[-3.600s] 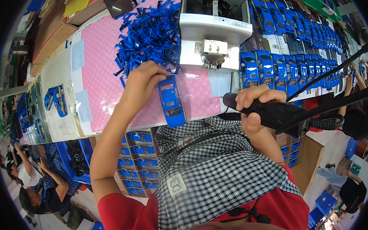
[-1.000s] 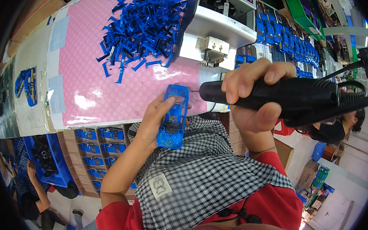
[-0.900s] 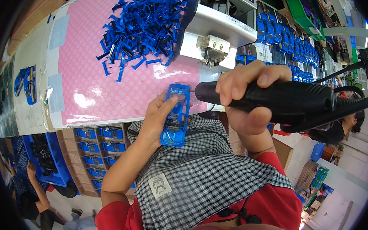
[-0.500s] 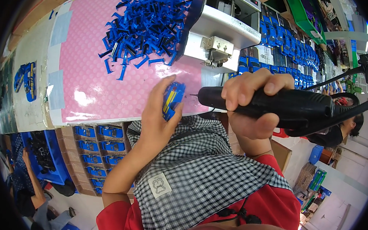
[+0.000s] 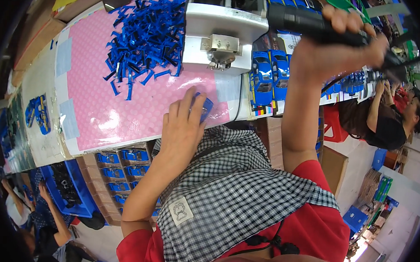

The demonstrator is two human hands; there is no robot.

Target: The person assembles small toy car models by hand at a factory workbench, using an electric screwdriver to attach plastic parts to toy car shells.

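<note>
Right hand [image 5: 340, 45] swings the black power tool [image 5: 310, 25] up and away, while the left hand [image 5: 184, 129] now presses the blue toy car [image 5: 205, 107] onto the pink mat [image 5: 126, 103].

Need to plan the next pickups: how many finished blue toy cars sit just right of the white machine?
2, side by side: left blue car beside the white machine, right blue car next to it. More may be hidden behind the raised right hand.
</note>
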